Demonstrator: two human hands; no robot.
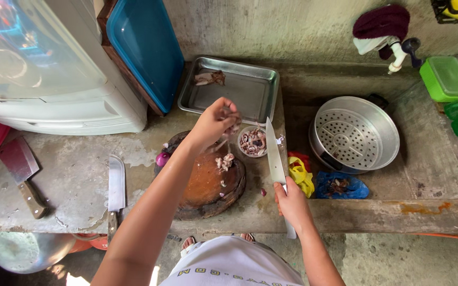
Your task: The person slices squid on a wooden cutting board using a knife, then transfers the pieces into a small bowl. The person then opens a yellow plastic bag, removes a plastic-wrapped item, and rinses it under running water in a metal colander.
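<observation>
Left hand (214,123): your fingers pinched on a few meat scraps (232,127), lifted off the board, hanging over the gap btw the board's far edge and the small bowl (252,142). Grip closed on the scraps; they dangle just below the fingertips.

Right hand (292,204): clenched round the handle of the knife (274,153) at the counter's near edge. Blade points away from you, edge down, tip near the tray's near-right corner. Blade runs just right of the bowl; can't tell if it touches.

Chopping board (208,182): round, wooden, wet, near the counter's (345,212) near edge, centre. A small pile of cut meat (225,161) sits by its far-right edge, directly under your left hand, apart from the grip.

Bowl: off the board's far-right edge, holds cut pieces, btw board and knife blade.

Tray (239,90): metal, at the counter's far edge vs the wall; one piece of raw meat (210,78) in its far-left corner.

Left side of counter: cleaver (21,172) w/ wooden handle near the left edge; second cleaver (116,185) lies btw it and the board, handle over the near edge.

Right side: steamer pot (354,133) w/ holed insert; yellow bag (301,175) and blue bag (340,185) just in front of it, right of your knife hand.
</observation>
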